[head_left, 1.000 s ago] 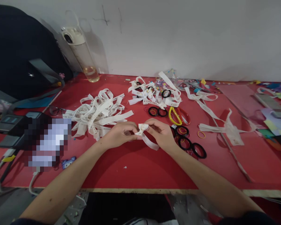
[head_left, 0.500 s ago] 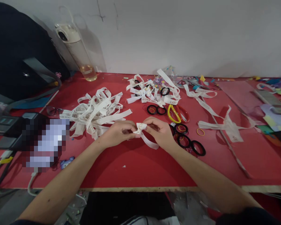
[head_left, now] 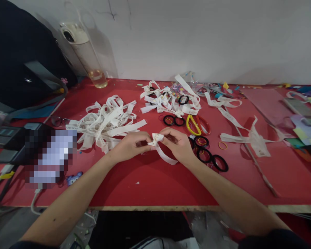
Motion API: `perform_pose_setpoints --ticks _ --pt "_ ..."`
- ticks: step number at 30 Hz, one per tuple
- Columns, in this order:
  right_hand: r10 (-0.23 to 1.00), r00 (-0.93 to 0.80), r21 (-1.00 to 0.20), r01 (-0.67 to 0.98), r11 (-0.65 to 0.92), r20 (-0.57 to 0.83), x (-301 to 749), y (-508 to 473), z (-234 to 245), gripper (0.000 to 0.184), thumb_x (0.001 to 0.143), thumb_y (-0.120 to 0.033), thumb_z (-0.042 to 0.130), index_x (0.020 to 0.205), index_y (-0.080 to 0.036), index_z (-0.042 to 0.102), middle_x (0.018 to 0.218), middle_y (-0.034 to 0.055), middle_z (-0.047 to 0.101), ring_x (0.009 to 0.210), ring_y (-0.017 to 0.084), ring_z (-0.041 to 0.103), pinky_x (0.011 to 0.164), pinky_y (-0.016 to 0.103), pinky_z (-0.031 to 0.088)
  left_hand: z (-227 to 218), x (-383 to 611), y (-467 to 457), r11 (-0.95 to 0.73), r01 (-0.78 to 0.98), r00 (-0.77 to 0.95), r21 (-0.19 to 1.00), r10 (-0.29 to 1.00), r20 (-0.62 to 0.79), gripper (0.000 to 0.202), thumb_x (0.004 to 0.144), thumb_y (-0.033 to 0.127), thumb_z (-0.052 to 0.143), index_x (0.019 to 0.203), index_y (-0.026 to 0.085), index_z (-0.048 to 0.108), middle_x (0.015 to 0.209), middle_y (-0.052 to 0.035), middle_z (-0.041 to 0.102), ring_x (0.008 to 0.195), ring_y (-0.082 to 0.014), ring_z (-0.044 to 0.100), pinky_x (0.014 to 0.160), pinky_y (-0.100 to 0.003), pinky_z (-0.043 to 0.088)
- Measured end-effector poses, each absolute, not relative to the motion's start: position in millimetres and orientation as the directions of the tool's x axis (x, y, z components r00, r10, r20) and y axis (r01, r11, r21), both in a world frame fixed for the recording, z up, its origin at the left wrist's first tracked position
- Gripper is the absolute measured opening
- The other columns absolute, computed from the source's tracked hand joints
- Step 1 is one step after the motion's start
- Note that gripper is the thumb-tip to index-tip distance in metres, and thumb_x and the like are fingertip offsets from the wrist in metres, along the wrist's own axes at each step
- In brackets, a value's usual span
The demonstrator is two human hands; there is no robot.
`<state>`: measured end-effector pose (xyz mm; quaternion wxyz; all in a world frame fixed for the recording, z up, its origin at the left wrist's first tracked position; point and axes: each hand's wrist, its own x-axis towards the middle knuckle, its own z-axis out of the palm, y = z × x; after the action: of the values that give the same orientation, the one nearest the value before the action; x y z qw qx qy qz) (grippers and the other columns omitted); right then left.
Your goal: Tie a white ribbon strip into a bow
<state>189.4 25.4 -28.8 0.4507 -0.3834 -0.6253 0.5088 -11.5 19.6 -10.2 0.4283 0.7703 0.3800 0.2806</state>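
Between both hands, above the red table (head_left: 150,188), is a white printed ribbon (head_left: 157,138) folded into a small bow. One tail of it hangs down in a curve toward the right. My left hand (head_left: 132,143) pinches the bow's left side with thumb and fingers. On the other side, my right hand (head_left: 178,143) is closed on the right part of the ribbon. Black hair ties (head_left: 203,155), some with thin coloured bands, lie just right of my right hand. A heap of loose white ribbons (head_left: 109,121) rests beyond my left hand.
Yellow-and-red-handled scissors (head_left: 194,125) lie behind my right hand. Further back sits a pile of ribbon bows with black ties (head_left: 163,98). Loose ribbons (head_left: 256,138) spread at right. A bottle (head_left: 86,55), a dark bag (head_left: 23,52) and a blurred-out phone (head_left: 53,157) are at left.
Both hands keep their hold on the ribbon bow, which has shifted very slightly up and to the right. The view has tilted a little; nothing else has visibly moved.
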Motion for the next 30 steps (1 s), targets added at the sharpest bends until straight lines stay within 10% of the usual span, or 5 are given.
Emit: perform_pose_setpoints --ticks 30 --pt "0.945 -0.304 -0.983 0.097 0.157 0.121 190.6 26.7 -33.4 0.014 0.081 -0.035 0.067 0.083 -0.021 0.067 0.081 0.0006 0.067 0.076 0.014 0.062 0.071 0.026 0.05 -16.1 -11.9 21.7 -0.473 0.441 0.569 0.762 0.805 0.171 0.02 0.087 0.035 0.062 0.079 0.017 0.06 0.072 0.0023 0.06 0.064 -0.0091 0.051 0.064 -0.021 0.038"
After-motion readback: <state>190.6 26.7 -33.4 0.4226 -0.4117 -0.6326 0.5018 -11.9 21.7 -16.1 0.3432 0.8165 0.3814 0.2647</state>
